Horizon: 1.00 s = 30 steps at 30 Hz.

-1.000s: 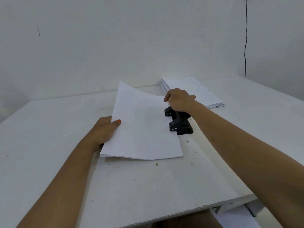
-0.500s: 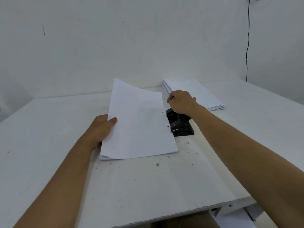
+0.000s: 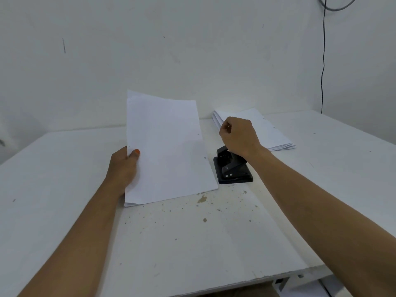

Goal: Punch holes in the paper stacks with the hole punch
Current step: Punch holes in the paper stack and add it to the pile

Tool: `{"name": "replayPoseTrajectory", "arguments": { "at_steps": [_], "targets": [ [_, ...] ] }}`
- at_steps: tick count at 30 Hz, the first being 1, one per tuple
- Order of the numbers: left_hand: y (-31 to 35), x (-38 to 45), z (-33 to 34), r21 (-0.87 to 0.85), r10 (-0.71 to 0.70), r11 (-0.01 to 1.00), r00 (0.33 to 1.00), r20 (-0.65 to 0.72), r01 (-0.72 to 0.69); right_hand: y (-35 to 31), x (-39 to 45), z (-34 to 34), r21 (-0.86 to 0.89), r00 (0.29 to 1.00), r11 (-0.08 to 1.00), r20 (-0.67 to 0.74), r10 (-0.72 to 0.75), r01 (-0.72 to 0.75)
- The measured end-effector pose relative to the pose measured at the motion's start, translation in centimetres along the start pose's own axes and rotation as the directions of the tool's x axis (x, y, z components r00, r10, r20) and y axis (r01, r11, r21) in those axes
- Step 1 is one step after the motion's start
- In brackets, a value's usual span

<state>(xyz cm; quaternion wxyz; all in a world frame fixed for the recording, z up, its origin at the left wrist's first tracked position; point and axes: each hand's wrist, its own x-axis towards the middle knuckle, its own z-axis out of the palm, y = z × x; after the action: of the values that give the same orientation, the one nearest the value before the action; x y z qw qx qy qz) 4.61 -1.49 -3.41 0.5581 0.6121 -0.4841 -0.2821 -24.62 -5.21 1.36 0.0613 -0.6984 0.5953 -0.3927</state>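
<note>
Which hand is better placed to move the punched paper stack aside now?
The left hand. Its fingers already grip the left edge of the punched paper stack, which sits clear of the hole punch. The right hand hovers over the punch, holding no paper.
</note>
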Motion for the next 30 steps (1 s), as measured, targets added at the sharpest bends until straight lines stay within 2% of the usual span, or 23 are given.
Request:
{"name": "replayPoseTrajectory", "arguments": {
  "at_steps": [4,10,15,21,30],
  "targets": [
    [0.2,-0.1,0.2,-0.055,0.072,0.996,0.994,-0.085,-0.077,-0.1,-0.2,0.0,0.052,0.999,0.998,0.012,-0.044,0.043],
    [0.8,-0.4,0.7,-0.115,0.104,0.986,0.986,-0.129,-0.119,-0.2,0.0,0.3,0.025,0.962,0.998,0.267,-0.062,0.058],
    [1.0,-0.7,0.8,-0.133,0.130,0.980,0.985,-0.115,-0.145,-0.6,-0.2,-0.3,0.172,0.913,0.985,0.405,-0.057,-0.014],
    [2.3,-0.7,0.6,-0.109,0.210,0.969,0.973,-0.100,-0.220,-0.5,-0.2,-0.6,0.203,0.914,0.979,0.393,-0.102,0.022],
    [4.6,0.3,1.1,-0.142,0.183,0.971,0.981,-0.059,-0.190,0.1,0.3,-1.0,0.391,0.940,0.916,0.337,-0.049,-0.092]
  ]
}}
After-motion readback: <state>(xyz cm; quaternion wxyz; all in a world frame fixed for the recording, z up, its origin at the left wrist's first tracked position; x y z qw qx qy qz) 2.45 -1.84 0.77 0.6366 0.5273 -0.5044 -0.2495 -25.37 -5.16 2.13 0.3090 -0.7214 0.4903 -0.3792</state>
